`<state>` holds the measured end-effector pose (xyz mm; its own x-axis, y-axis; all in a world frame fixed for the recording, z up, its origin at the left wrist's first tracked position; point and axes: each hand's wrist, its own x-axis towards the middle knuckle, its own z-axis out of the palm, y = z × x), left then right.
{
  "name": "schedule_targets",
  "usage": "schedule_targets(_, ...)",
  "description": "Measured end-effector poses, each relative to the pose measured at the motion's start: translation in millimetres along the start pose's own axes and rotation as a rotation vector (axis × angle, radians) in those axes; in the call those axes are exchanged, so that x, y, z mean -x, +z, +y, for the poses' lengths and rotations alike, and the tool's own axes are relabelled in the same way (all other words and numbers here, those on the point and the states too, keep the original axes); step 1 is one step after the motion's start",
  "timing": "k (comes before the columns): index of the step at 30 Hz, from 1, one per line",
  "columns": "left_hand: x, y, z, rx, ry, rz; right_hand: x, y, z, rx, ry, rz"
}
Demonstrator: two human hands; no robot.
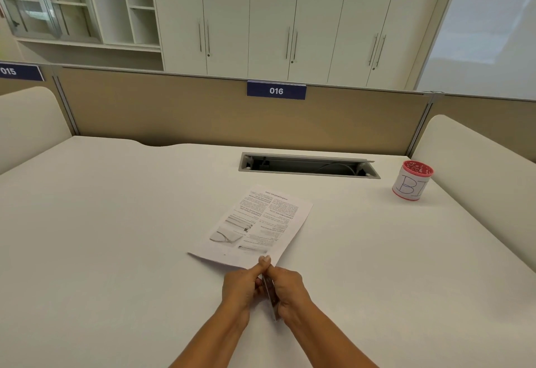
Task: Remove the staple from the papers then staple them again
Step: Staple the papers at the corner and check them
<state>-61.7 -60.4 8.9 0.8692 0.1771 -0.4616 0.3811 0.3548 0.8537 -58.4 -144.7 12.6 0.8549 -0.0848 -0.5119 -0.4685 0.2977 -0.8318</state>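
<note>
Printed papers (255,225) lie at an angle on the white desk (116,222), their near corner lifted slightly. My left hand (242,283) pinches that near corner, thumb on top. My right hand (288,289) is closed around a dark, narrow stapler (271,295) held against the same corner, right beside my left hand. Most of the stapler is hidden between my hands. The staple itself cannot be made out.
A red-rimmed cup with a white paper label (412,180) stands at the back right. An open cable tray slot (309,164) is set into the desk behind the papers. A beige partition (203,112) bounds the far edge.
</note>
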Motion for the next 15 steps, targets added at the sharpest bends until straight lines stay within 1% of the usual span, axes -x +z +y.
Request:
schedule_targets(10,1.0,0.7,0.2,0.024,-0.011,-0.005,4.7,-0.2,-2.7,0.006,-0.012,-0.002)
schedule_targets(15,1.5,1.1,-2.4,0.018,-0.008,0.028,5.4,1.4,-2.3,-0.022,0.010,-0.006)
